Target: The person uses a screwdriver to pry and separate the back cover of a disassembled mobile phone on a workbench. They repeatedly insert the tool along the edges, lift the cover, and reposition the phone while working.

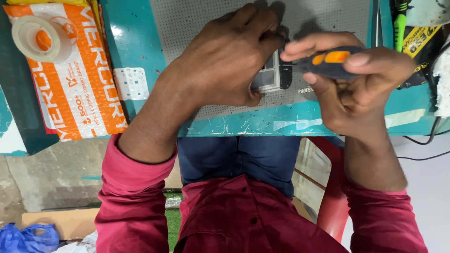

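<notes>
Teal bench [140, 42], grey mat [197, 18] on top. Left hand [225, 56] is pressed down over a small device [269, 77] near the bench's front edge, fingers curled on it. Right hand [356, 79] is clamped around a dark screwdriver [328, 61] with orange inserts, tip at the device's right side. Tape roll [40, 37] sits on an orange-and-white packet [79, 84] toward the bench's left end.

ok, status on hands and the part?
Left hand pressing down small grey device on perforated mat. Right hand gripping orange-black screwdriver, tip at device. Nothing blocking.
</notes>
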